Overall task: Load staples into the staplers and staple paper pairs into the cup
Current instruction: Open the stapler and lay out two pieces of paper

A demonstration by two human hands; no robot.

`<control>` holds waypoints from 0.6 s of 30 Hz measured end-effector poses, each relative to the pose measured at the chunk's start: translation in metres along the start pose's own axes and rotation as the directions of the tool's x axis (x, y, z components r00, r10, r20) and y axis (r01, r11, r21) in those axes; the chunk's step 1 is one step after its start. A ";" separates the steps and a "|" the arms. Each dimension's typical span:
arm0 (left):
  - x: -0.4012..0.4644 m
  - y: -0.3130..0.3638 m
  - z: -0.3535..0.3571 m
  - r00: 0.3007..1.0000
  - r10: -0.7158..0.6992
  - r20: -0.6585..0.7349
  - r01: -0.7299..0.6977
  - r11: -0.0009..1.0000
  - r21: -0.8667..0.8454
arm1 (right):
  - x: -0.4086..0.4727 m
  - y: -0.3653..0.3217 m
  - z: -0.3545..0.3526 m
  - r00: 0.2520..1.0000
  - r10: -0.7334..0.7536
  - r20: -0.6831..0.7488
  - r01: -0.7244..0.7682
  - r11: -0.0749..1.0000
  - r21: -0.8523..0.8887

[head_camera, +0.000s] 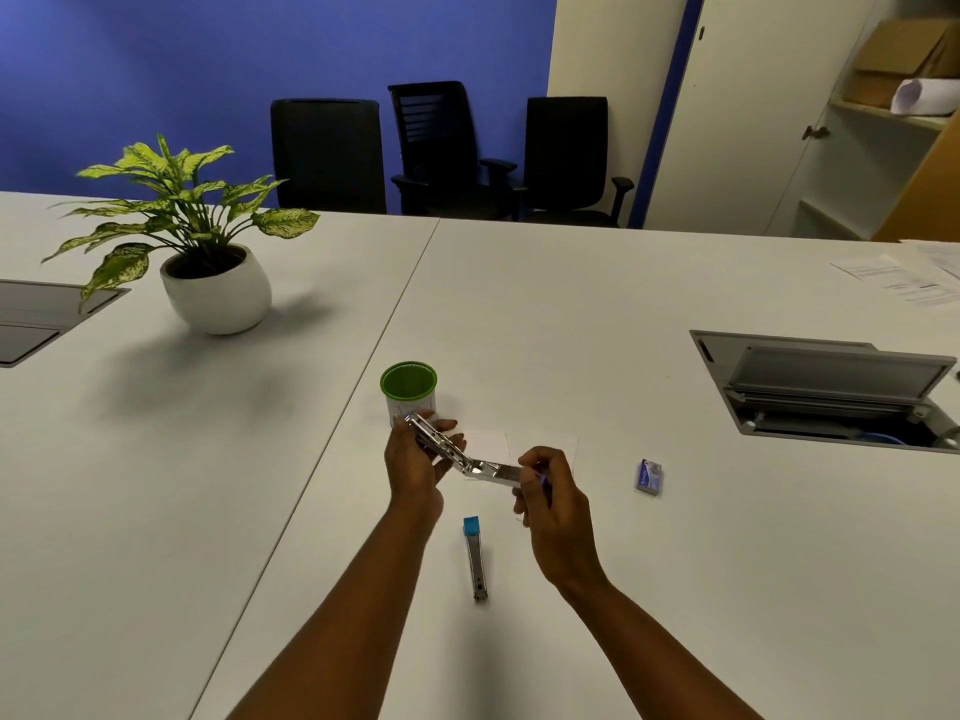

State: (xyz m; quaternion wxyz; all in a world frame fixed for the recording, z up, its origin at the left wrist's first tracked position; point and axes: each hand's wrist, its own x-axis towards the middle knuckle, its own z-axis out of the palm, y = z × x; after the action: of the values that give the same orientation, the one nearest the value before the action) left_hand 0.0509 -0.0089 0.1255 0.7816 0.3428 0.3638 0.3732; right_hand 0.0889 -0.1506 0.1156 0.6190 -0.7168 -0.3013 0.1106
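Blue-tipped stapler (475, 558) nearest; hands (415, 462) (545, 491) half-hide open stapler (462, 454).

Cup (409, 389) and second stapler (475, 558) flank the hands; table (597, 314) beyond lies open

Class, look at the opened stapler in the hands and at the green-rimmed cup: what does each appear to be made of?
Opened stapler: bare polished metal, probably steel; silvery, with bright glints. Cup: likely plastic, with a glossy green rim and inside and a matte whitish outer wall; paper cannot be ruled out.
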 end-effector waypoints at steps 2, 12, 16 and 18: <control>0.004 0.007 -0.005 0.999 -0.015 0.032 0.016 0.999 -0.032 | -0.004 0.005 -0.003 0.991 0.097 0.089 -0.106 0.990 0.095; 0.005 0.007 -0.005 0.992 -0.054 0.115 0.045 0.996 0.078 | 0.003 0.014 -0.018 0.932 0.271 0.241 -0.277 0.961 -0.010; 0.000 -0.001 -0.003 0.985 -0.062 0.160 0.037 0.988 0.153 | 0.017 0.002 -0.019 0.981 0.031 0.193 0.028 0.956 -0.292; -0.003 -0.005 0.000 0.980 -0.082 0.179 0.047 0.980 0.191 | 0.025 -0.005 -0.016 0.967 -0.099 0.236 0.190 0.896 -0.402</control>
State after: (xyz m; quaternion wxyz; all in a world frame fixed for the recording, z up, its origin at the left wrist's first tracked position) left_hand 0.0510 -0.0142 0.1220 0.7886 0.4356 0.3332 0.2782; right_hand 0.1159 -0.1489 0.1290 0.4208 -0.7932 -0.4342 0.0716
